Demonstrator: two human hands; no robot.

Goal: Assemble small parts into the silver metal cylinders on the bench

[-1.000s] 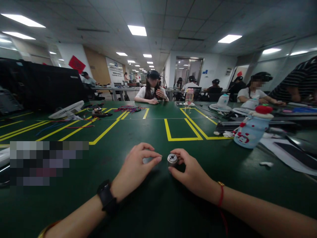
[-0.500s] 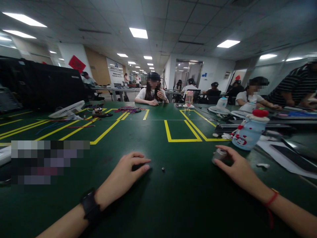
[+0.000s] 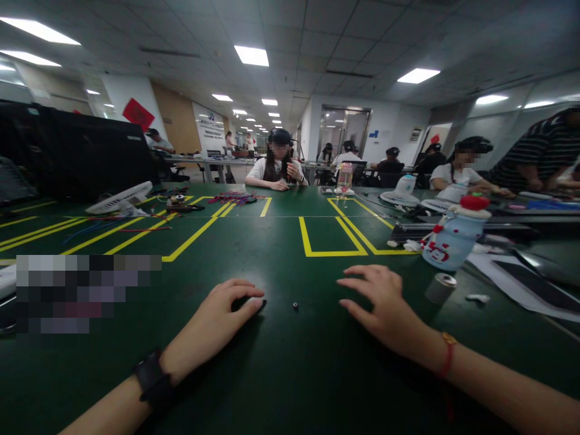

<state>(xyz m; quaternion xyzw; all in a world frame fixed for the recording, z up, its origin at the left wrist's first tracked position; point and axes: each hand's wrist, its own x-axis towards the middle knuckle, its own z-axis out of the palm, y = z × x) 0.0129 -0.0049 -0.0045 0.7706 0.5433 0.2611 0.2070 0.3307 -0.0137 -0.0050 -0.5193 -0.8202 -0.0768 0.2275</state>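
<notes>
My left hand [image 3: 231, 308] rests on the green table [image 3: 294, 374], fingers loosely curved, thumb and index tips close together; a tiny dark spot shows at the thumb tip, too small to make out. My right hand [image 3: 378, 302] is open over the table with fingers spread and nothing in them. Between the hands lies a tiny, shiny metal piece [image 3: 295, 306], touched by neither. Right of my right hand stands a small grey metal cylinder [image 3: 441, 289] with a bright rim, apart from the fingers.
A blue bottle with a red top [image 3: 457, 235] stands behind the cylinder, and a small white piece [image 3: 478, 298] lies to its right. Bundled wires [image 3: 235, 198] and a white fan [image 3: 120, 198] are further back. A person [image 3: 276, 166] sits across the table.
My right hand has let go of the grey cylinder and moved left; the cylinder now stands on the table at the right. My left hand has shifted slightly left, its thumb and index closer together.
</notes>
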